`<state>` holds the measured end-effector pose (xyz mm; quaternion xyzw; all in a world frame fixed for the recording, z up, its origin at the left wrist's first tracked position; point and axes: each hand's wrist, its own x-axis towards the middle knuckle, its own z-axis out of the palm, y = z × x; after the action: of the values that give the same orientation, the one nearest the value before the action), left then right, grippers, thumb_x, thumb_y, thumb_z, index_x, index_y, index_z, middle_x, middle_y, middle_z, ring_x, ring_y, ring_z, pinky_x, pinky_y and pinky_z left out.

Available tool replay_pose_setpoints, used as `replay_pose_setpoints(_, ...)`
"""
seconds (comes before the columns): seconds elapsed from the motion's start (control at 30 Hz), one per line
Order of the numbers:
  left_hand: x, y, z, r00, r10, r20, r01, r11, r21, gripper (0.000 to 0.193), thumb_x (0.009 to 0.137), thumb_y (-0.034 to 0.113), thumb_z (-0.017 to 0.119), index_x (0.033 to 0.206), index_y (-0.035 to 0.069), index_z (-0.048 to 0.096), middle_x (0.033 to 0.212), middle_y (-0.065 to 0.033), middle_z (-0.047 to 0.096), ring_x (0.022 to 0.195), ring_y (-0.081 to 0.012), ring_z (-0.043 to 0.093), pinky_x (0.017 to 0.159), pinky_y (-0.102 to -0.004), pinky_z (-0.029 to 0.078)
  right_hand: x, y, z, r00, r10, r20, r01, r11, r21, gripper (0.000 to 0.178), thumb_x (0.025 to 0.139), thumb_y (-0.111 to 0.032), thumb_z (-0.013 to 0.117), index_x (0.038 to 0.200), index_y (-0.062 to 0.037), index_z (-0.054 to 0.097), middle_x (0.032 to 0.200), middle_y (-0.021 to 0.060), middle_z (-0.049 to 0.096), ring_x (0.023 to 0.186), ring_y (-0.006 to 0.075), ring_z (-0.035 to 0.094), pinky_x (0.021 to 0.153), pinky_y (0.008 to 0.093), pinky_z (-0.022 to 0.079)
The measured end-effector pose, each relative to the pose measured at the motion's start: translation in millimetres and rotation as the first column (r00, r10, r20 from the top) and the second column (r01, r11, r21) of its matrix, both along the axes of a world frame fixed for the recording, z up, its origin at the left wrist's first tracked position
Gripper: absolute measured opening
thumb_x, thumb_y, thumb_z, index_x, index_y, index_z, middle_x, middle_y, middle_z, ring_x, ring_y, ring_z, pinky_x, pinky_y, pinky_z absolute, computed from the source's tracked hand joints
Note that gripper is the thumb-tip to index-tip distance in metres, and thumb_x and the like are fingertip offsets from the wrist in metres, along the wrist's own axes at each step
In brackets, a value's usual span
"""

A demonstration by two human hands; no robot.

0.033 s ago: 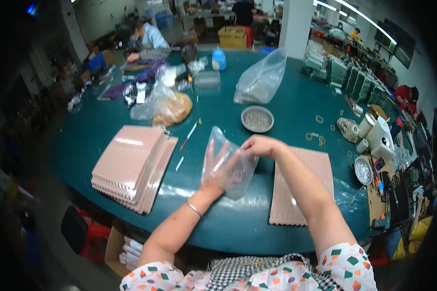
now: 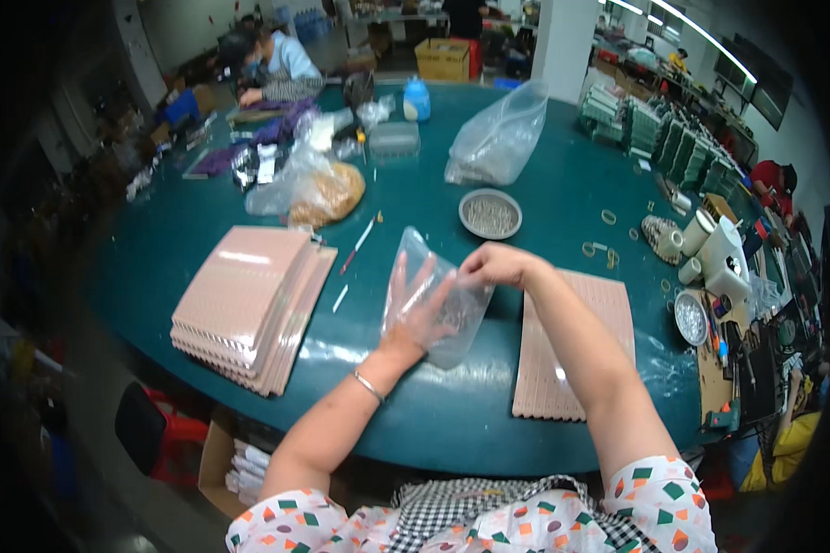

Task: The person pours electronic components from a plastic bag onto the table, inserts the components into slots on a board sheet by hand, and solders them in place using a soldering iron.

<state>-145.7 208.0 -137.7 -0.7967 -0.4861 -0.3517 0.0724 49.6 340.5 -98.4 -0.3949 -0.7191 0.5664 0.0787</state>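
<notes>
A clear plastic bag [image 2: 464, 334] is held over the green table in front of me. My left hand [image 2: 421, 311] is inside it with the fingers spread, showing through the film. At the bag's right edge, my right hand [image 2: 503, 264] pinches the plastic between thumb and fingers. Under my right forearm lies a pile of pink ridged sheets [image 2: 539, 369]. A taller, uneven stack of similar pink sheets [image 2: 240, 286] sits to the left, its top sheet glossy.
Beyond the bag stands a grey bowl [image 2: 490, 236] of small pale metallic pieces. Behind it is a larger clear bag [image 2: 507, 129]. A slim red-and-white stick [image 2: 358, 245] lies left of centre. White containers [image 2: 724, 249] and tools crowd the right edge. Another person [image 2: 286, 69] works far left.
The whole scene sits slightly higher in the picture. Both hands keep nearly the same hold on the plastic bag.
</notes>
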Motion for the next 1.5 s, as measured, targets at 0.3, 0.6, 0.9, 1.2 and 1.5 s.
replay_pose_setpoints(0.3, -4.7, 2.3, -12.2, 0.991, 0.019, 0.133, -0.016, 1.0, -0.02, 0.1, 0.063, 0.017, 0.085, 0.144, 0.0, 0.029, 0.147, -0.0277, 0.029, 0.136, -0.0501, 0.027, 0.11, -0.0543, 0.029, -14.9, -16.5, 26.4, 0.932, -0.36, -0.052, 0.327, 0.767, 0.551, 0.016, 0.088, -0.015, 0.062, 0.092, 0.0002, 0.065, 0.082, 0.0134, 0.067, 0.078, 0.025, 0.062, 0.072, 0.0365, 0.048)
replay_pose_setpoints(0.6, -0.9, -9.7, -18.4, 0.993, -0.092, 0.068, 0.101, 0.986, -0.131, 0.078, 0.076, 0.002, 0.07, 0.143, -0.002, 0.03, 0.147, -0.0273, 0.031, 0.135, -0.0464, 0.032, 0.111, -0.0499, 0.03, -26.7, -37.5, 68.1, 0.923, -0.326, -0.202, 0.336, 0.432, 0.837, 0.01, 0.088, -0.011, 0.058, 0.087, -0.0011, 0.058, 0.086, 0.016, 0.061, 0.087, 0.0359, 0.059, 0.075, 0.0437, 0.046)
replay_pose_setpoints(0.9, -8.1, 1.2, -29.1, 0.938, -0.111, 0.328, 0.191, 0.956, -0.221, 0.069, 0.082, 0.001, 0.065, 0.142, -0.004, 0.032, 0.14, -0.028, 0.041, 0.129, -0.0441, 0.04, 0.108, -0.0453, 0.035, -29.0, -55.1, 108.4, 0.967, -0.142, -0.211, 0.241, 0.247, 0.939, 0.007, 0.087, -0.009, 0.058, 0.088, -0.0034, 0.055, 0.086, 0.0134, 0.058, 0.084, 0.0351, 0.058, 0.071, 0.0436, 0.046)
replay_pose_setpoints(1.2, -10.8, 2.4, -33.4, 0.927, -0.068, 0.368, 0.173, 0.95, -0.26, 0.074, 0.08, 0.012, 0.072, 0.141, -0.003, 0.034, 0.142, -0.0271, 0.04, 0.131, -0.0437, 0.038, 0.11, -0.0446, 0.033, -42.5, -67.9, 114.5, 0.975, -0.151, -0.164, 0.158, -0.05, 0.986, 0.006, 0.08, -0.01, 0.061, 0.083, -0.0074, 0.057, 0.082, 0.0076, 0.057, 0.082, 0.0265, 0.06, 0.069, 0.0385, 0.045)
replay_pose_setpoints(1.5, -7.0, 0.9, -19.6, 0.953, -0.107, 0.284, 0.184, 0.948, -0.258, 0.072, 0.076, 0.01, 0.074, 0.14, 0.006, 0.041, 0.137, -0.022, 0.046, 0.126, -0.0421, 0.042, 0.108, -0.0465, 0.034, -42.5, -66.8, 87.2, 0.982, -0.163, -0.099, 0.1, 0.0, 0.995, 0.003, 0.081, -0.01, 0.057, 0.083, -0.0086, 0.057, 0.084, 0.0074, 0.058, 0.083, 0.0272, 0.06, 0.07, 0.0385, 0.046)
